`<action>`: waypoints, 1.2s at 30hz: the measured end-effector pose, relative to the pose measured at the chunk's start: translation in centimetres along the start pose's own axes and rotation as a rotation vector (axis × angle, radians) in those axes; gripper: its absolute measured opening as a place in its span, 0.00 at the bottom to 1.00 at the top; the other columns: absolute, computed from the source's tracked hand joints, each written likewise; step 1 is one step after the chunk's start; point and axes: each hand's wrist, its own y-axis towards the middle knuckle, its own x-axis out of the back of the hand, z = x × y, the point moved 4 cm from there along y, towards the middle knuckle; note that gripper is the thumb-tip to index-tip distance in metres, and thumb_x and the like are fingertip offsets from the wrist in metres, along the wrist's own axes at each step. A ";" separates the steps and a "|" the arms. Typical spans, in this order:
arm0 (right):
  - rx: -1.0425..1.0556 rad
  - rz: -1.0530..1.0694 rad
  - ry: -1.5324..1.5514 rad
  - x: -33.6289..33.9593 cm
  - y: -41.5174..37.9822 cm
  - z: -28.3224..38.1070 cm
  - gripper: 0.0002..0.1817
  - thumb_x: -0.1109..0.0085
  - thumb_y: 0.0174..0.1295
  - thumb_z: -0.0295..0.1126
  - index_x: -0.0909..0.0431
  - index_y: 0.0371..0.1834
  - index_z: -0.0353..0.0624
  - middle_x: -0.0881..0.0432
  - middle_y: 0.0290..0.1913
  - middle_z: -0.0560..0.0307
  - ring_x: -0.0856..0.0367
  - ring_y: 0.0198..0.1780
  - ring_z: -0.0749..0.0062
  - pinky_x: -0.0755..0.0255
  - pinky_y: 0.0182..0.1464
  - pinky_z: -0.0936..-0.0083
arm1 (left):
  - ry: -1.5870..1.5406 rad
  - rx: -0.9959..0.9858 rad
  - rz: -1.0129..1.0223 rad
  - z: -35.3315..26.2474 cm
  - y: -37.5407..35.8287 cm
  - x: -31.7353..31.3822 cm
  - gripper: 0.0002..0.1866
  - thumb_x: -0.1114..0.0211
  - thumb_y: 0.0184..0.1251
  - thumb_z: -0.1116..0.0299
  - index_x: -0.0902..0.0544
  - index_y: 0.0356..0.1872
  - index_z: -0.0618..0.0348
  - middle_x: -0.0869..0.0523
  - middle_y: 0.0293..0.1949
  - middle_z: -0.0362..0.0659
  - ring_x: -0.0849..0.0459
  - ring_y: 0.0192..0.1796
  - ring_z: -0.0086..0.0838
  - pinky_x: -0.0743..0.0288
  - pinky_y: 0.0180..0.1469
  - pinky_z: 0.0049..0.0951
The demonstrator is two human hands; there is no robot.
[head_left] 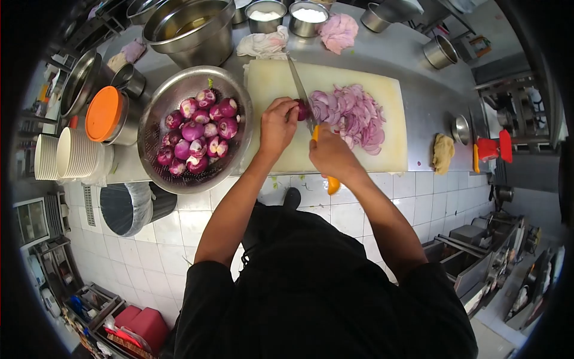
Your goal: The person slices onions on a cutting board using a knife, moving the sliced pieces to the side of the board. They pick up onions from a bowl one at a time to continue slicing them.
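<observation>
My left hand [279,124] is closed on a red onion [302,110], pressing it to the white cutting board [269,78]. In my right hand [335,154] is a knife [297,81] with an orange handle. Its blade points away from me and stands right beside the onion. A heap of sliced red onion [354,113] is spread over the board to the right of the blade. At the board's left, a perforated steel colander [154,102] holds several peeled whole red onions [192,130].
Behind the board stand a large steel pot [200,45], a white cloth [263,44], a pink cloth [339,33] and steel containers of white stuff [308,13]. An orange-lidded container [103,113] and stacked bowls [78,152] are at left. A yellow cloth [443,154] lies near the right edge.
</observation>
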 end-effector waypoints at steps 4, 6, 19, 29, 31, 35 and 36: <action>0.101 -0.077 0.004 -1.4 5.3 -0.9 0.20 0.48 0.73 0.33 0.37 0.58 0.27 0.15 0.35 0.32 0.13 0.23 0.47 0.19 0.25 0.55 | 0.037 -0.022 0.002 0.5 -0.1 -0.1 0.07 0.29 0.67 0.77 0.10 0.43 0.67 0.09 0.46 0.49 0.09 0.42 0.39 0.15 0.46 0.32; 0.080 0.001 0.082 0.5 5.5 0.2 0.20 0.49 0.73 0.33 0.36 0.57 0.27 0.15 0.36 0.33 0.13 0.22 0.49 0.19 0.26 0.56 | 0.038 -0.050 0.000 0.6 -0.5 0.0 0.07 0.29 0.66 0.78 0.10 0.43 0.67 0.09 0.46 0.49 0.09 0.42 0.39 0.15 0.45 0.31; 0.082 -0.040 -0.015 -0.7 0.9 -0.2 0.17 0.50 0.73 0.32 0.35 0.54 0.27 0.15 0.30 0.34 0.15 0.20 0.49 0.20 0.25 0.55 | -0.016 -0.025 -0.006 0.8 -0.1 -0.2 0.06 0.29 0.67 0.78 0.10 0.43 0.68 0.09 0.45 0.50 0.09 0.40 0.35 0.15 0.44 0.30; 0.045 -0.007 0.013 2.5 3.4 -0.3 0.20 0.49 0.72 0.34 0.33 0.58 0.28 0.13 0.35 0.32 0.11 0.28 0.46 0.16 0.36 0.54 | 0.202 -0.269 0.101 -1.4 0.4 -0.3 0.12 0.35 0.65 0.82 0.11 0.47 0.64 0.11 0.53 0.49 0.12 0.53 0.45 0.17 0.56 0.37; 0.108 -0.048 -0.015 2.1 4.3 -2.3 0.20 0.49 0.72 0.34 0.33 0.58 0.29 0.12 0.35 0.33 0.11 0.26 0.49 0.17 0.33 0.55 | 0.252 -0.337 0.284 -2.1 0.9 -0.2 0.12 0.35 0.64 0.82 0.11 0.47 0.62 0.12 0.55 0.49 0.14 0.56 0.47 0.18 0.58 0.39; 0.087 0.006 0.041 3.1 3.5 -1.6 0.19 0.50 0.72 0.32 0.33 0.59 0.29 0.13 0.36 0.34 0.12 0.25 0.49 0.16 0.31 0.57 | 0.448 -0.039 0.273 -3.1 1.1 0.1 0.10 0.33 0.63 0.76 0.09 0.44 0.61 0.11 0.49 0.54 0.13 0.51 0.49 0.18 0.55 0.41; 0.070 0.028 0.068 3.6 2.8 -0.8 0.19 0.50 0.72 0.32 0.33 0.58 0.29 0.13 0.35 0.34 0.12 0.25 0.49 0.17 0.30 0.57 | 0.469 0.028 0.246 -3.2 1.0 0.1 0.10 0.32 0.63 0.73 0.08 0.43 0.62 0.11 0.45 0.55 0.12 0.48 0.50 0.18 0.53 0.42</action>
